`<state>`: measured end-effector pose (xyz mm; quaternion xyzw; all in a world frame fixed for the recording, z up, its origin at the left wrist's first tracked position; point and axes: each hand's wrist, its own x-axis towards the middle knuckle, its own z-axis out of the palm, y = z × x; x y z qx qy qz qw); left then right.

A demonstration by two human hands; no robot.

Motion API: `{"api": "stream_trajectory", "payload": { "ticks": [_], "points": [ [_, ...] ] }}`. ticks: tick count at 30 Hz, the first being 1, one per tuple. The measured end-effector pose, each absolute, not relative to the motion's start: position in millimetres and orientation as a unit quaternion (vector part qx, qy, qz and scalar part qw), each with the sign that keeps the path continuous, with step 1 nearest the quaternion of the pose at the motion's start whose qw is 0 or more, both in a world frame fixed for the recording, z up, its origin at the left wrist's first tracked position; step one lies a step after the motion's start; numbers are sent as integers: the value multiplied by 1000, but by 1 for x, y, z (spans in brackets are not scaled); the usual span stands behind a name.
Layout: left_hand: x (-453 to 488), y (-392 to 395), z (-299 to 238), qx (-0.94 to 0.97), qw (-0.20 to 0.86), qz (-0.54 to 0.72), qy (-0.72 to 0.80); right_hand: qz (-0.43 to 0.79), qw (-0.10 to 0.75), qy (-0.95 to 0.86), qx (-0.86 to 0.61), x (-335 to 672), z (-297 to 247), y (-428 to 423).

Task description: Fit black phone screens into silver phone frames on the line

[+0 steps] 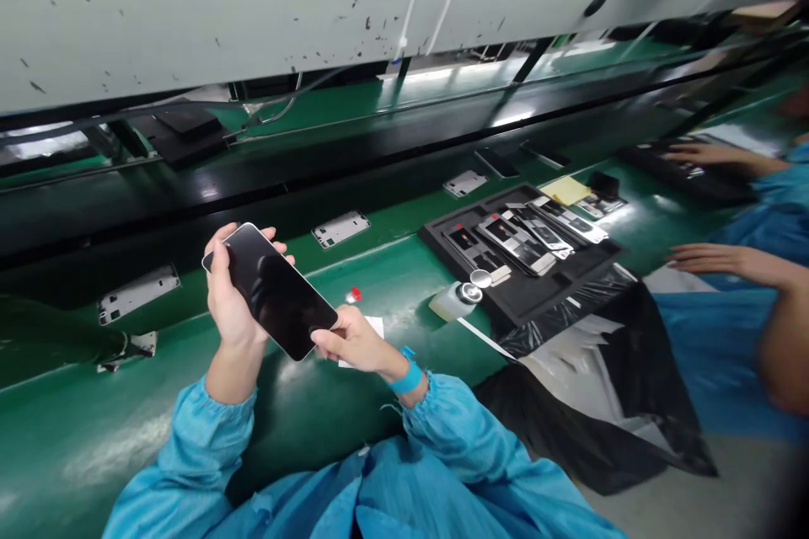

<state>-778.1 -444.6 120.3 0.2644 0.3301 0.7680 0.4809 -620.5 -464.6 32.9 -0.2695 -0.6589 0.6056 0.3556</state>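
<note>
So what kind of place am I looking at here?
Probably a phone assembly line: the left hand and right hand hold a dark-screened phone over a green bench, bare phone frames lie in a row beyond, and a black tray holds phone parts.

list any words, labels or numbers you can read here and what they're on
No text can be read anywhere.
The phone in the left hand and right hand: screen dark and blank.
The parts in the black tray: marks too blurred to read.
The yellow pad: no writing shows.
</note>
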Motion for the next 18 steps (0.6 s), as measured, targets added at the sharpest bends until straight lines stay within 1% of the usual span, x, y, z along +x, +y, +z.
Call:
{"api": "stream_trajectory", "payload": {
  "ticks": [3,5,7,10,14,18],
  "points": [
    [-777,-444,119,255,470,778,330,601,363,-657,-275,-623,34,-462],
    [-778,-441,118,250,472,777,333,610,349,-649,-291,-625,37,-461],
    [-779,-438,117,252,462,782,335,644,324,-631,-287,-628,39,-460],
    [-778,-432,115,251,429,797,343,711,300,-591,-234,-636,42,-461],
    [-773,-425,113,231,415,805,356,772,294,-526,-204,-645,38,-461],
    [-766,-422,106,238,420,798,361,791,297,-489,-216,-649,27,-459]
  ]
}}
